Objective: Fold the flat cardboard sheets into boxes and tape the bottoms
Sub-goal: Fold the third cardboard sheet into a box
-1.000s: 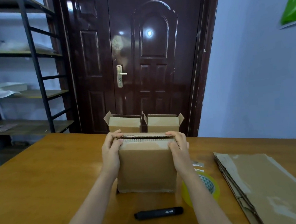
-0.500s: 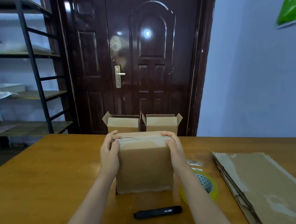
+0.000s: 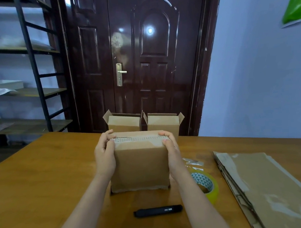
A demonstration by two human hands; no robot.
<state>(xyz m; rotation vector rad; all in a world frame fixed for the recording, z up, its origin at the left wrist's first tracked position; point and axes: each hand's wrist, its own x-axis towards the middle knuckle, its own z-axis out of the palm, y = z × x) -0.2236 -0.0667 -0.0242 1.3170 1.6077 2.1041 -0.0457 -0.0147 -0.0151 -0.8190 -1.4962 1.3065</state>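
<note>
A brown cardboard box point(image 3: 141, 166) stands on the wooden table point(image 3: 44, 183) in front of me, its top flaps folded down flat. My left hand point(image 3: 104, 152) grips its upper left corner and my right hand point(image 3: 170, 148) grips its upper right corner, thumbs on the near face. A stack of flat cardboard sheets point(image 3: 268, 185) lies on the table at the right. A roll of yellowish clear tape point(image 3: 207, 184) sits just right of the box, partly behind my right forearm.
Two folded boxes, one on the left point(image 3: 123, 122) and one on the right point(image 3: 164, 122), stand open-topped at the table's far edge. A black utility knife point(image 3: 158, 211) lies near me. Clear tape scraps point(image 3: 193, 162) lie beside the roll. A dark door and metal shelves stand behind.
The box's top flaps have been pressed from slightly raised to flat. Both hands stayed on the upper corners, the right one shifting a little inward.
</note>
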